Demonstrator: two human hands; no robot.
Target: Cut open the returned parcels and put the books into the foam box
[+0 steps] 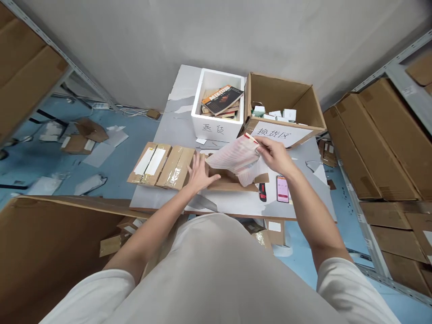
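r hand [272, 154] pinched the upper r corner of a wrapped pkg [236, 157], tilted over the open carton [232, 183] on the tabletop [232, 207]; l hand [200, 175] was spread at the carton's l end. carton opening looked done, but pkg wrap was on, so unwrapping prob. left. cdn't tell if pkg was going in/out. taped boxes [175, 167] alongside were unopened.
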